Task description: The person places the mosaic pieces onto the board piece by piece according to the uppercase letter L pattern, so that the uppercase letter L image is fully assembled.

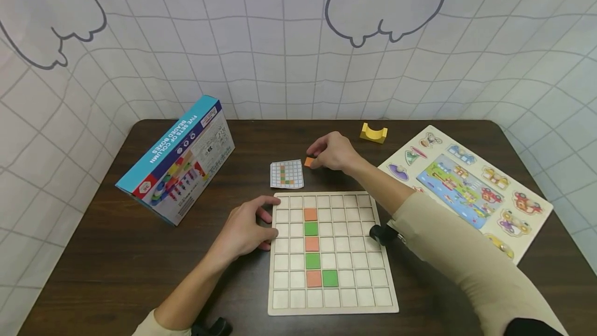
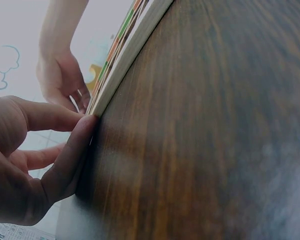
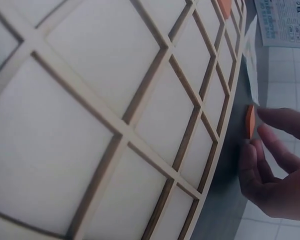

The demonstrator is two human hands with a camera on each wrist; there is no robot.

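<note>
A pale wooden grid board (image 1: 333, 309) lies flat on the table, its squares light except for several orange and green tiles in one column and one green tile (image 1: 330, 278) beside it. My left hand (image 1: 247, 228) rests against the board's left edge, fingertips at the upper corner, thumb lower down; in the left wrist view its fingers (image 2: 72, 145) touch the rim. Beyond the far edge, my right hand (image 1: 335, 151) reaches down to a loose orange tile (image 3: 250, 121), its fingertips right at it and loosely curved. A small pattern card (image 1: 286, 174) lies left of that tile.
A blue and white toy box (image 1: 186, 162) stands on the left. At the right lies a picture puzzle board (image 1: 434, 141), partly behind my right sleeve (image 1: 457, 242). A yellow arch block (image 1: 373, 133) sits near the table's back edge.
</note>
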